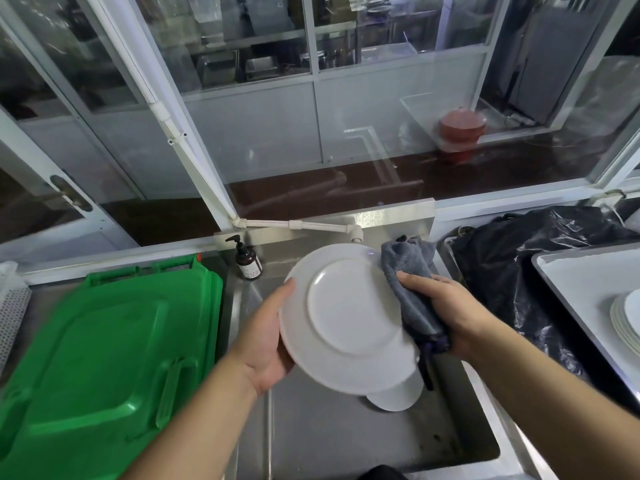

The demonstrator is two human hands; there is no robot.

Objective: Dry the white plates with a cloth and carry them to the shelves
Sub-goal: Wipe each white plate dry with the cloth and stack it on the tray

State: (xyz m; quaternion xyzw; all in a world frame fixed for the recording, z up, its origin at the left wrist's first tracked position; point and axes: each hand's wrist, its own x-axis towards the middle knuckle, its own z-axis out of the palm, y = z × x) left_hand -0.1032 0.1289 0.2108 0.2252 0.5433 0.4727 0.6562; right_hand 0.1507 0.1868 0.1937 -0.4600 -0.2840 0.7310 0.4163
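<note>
Head view: over the steel sink, the left hand grips a white plate by its nine o'clock rim. The right hand clutches a grey cloth against the plate's three o'clock edge. Another plate lies beneath, in the sink.

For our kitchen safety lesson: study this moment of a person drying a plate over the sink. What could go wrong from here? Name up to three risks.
1. The left hand holds the white plate only at its rim, tilted over the steel sink; a slip could drop it.
2. Another plate lies right beneath, so a fall might break both.
3. The grey cloth, gripped by the right hand, dangles and could snag.
</note>
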